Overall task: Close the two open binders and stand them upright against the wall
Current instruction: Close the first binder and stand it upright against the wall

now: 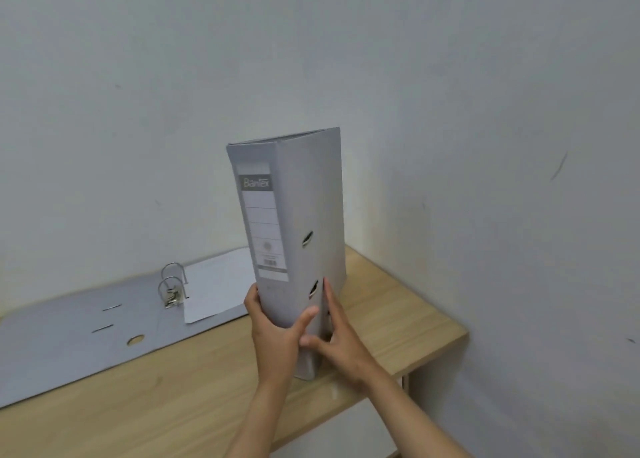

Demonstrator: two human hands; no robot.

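Note:
A closed grey binder stands upright in the middle of the view, its labelled spine facing me, tilted slightly left, its bottom end near the desk. My left hand grips its lower spine side. My right hand presses on its lower front cover. Whether its base rests on the desk is hidden by my hands. A second grey binder lies open and flat at the left, with its metal rings standing up and white paper on its right half.
The wooden desk ends at a right edge close to the side wall. The back wall runs behind both binders and meets the side wall in a corner just behind the held binder.

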